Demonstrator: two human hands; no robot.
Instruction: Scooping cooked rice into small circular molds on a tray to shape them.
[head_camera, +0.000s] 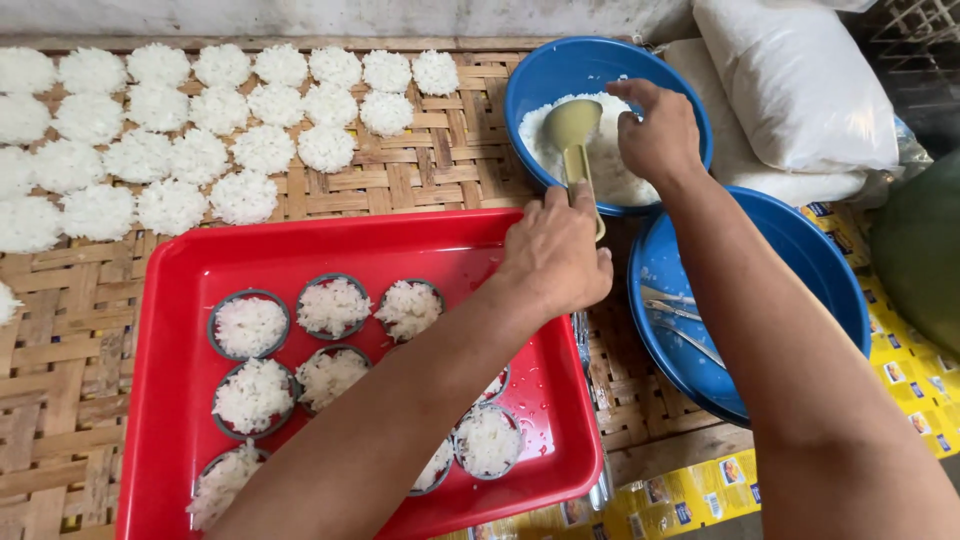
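My left hand grips the handle of a pale green rice paddle, its head resting in the cooked rice of a blue bowl. My right hand reaches into the same bowl with fingers bent down onto the rice; whether it holds any is hidden. Below my left arm lies a red tray with several round metal moulds packed with rice. Some moulds are covered by my forearm.
Several round white rice cakes lie in rows on the woven bamboo mat at the upper left. A second blue bowl at the right holds water and metal utensils. White sacks sit at the top right.
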